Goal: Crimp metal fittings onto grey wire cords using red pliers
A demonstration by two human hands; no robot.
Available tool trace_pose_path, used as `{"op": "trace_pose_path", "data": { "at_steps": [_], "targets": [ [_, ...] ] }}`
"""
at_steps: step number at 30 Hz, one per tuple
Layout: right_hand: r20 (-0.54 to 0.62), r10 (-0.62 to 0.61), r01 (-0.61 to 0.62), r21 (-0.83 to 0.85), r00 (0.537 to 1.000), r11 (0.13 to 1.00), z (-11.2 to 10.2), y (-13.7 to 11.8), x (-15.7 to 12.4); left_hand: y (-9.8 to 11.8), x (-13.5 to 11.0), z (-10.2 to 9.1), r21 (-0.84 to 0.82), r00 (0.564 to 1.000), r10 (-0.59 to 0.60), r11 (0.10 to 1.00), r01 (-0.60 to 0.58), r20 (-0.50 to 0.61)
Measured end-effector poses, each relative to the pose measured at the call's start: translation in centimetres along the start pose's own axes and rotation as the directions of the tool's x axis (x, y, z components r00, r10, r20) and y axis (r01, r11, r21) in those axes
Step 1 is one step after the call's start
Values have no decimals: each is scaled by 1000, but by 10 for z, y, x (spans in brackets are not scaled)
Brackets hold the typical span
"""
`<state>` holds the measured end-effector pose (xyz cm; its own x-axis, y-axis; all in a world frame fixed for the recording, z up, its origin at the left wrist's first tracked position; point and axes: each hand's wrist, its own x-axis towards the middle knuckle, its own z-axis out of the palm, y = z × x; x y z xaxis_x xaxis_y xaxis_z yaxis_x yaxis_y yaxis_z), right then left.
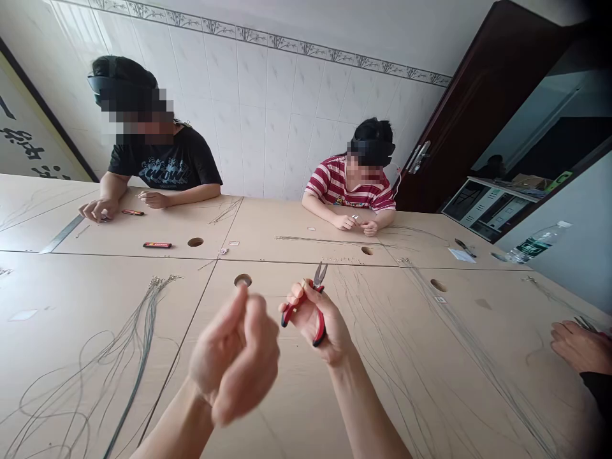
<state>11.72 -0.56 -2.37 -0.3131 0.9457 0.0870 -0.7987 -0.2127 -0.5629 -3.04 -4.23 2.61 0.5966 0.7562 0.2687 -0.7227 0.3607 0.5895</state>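
Observation:
My right hand [335, 328] holds a pair of small pliers [319, 331] with red and black handles. Their jaws point away from me and stand slightly apart, with nothing visible between them. The thumb and index fingertip of that hand also meet near a tiny gold-coloured spot that is too small to name. Closer to me, my left hand [239, 357] is raised, blurred, with fingers curled and fingertips together; whatever they may pinch cannot be made out. Thin grey cords [382, 344] lie on the table to the right of my right hand.
A bundle of cords [143, 319] with metal ends spreads over the table [268, 408] at left. Across the table sit two people [167, 153] [351, 185]. Another person's hand [576, 344] is at right, near a water bottle [538, 242]. Red-black packs [157, 245] and table holes [438, 286] are also there.

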Motion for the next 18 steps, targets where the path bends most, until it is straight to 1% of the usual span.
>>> {"op": "trace_pose_path", "data": {
  "at_steps": [1, 2, 3, 4, 5, 6, 7, 9, 10, 12, 14, 16, 18],
  "targets": [
    [-4, -19, 18, -35, 1000, 999, 2, 2, -1, 5, 6, 4, 52, 980, 149, 988, -144, -129],
    [-11, -44, 43, -81, 999, 996, 4, 4, -3, 10, 13, 6, 126, 928, 291, 955, -268, -233],
    [-17, -68, 66, -134, 998, 989, 6, 5, -4, 14, 21, 5, 207, 868, 404, 912, -355, -288],
    [-24, -92, 85, -194, 995, 977, 8, 5, -6, 16, 28, 2, 277, 821, 479, 872, -404, -311],
    [-32, -115, 103, -259, 993, 960, 9, 4, -8, 16, 35, -3, 335, 790, 526, 840, -427, -314],
    [-44, -140, 118, -327, 989, 938, 11, 3, -9, 14, 41, -9, 384, 775, 551, 818, -429, -309],
    [-54, -167, 132, -395, 984, 909, 12, 1, -10, 11, 46, -16, 429, 768, 562, 802, -416, -305],
    [-62, -231, 166, -520, 971, 838, 13, -3, -12, 3, 50, -28, 520, 777, 549, 781, -347, -306],
    [-58, -263, 183, -573, 963, 799, 12, -4, -12, -2, 50, -33, 566, 793, 525, 771, -290, -308],
    [-41, -311, 209, -656, 949, 725, 9, -7, -13, -11, 47, -37, 656, 841, 443, 740, -148, -309],
    [-21, -353, 232, -715, 936, 659, 6, -9, -13, -17, 43, -38, 747, 871, 376, 665, -16, -315],
    [5, -401, 260, -767, 916, 586, 4, -11, -13, -20, 39, -37, 832, 870, 363, 548, 89, -333],
    [42, -451, 290, -818, 892, 496, 3, -12, -14, -22, 37, -36, 878, 862, 370, 451, 159, -346]
  ]
}}
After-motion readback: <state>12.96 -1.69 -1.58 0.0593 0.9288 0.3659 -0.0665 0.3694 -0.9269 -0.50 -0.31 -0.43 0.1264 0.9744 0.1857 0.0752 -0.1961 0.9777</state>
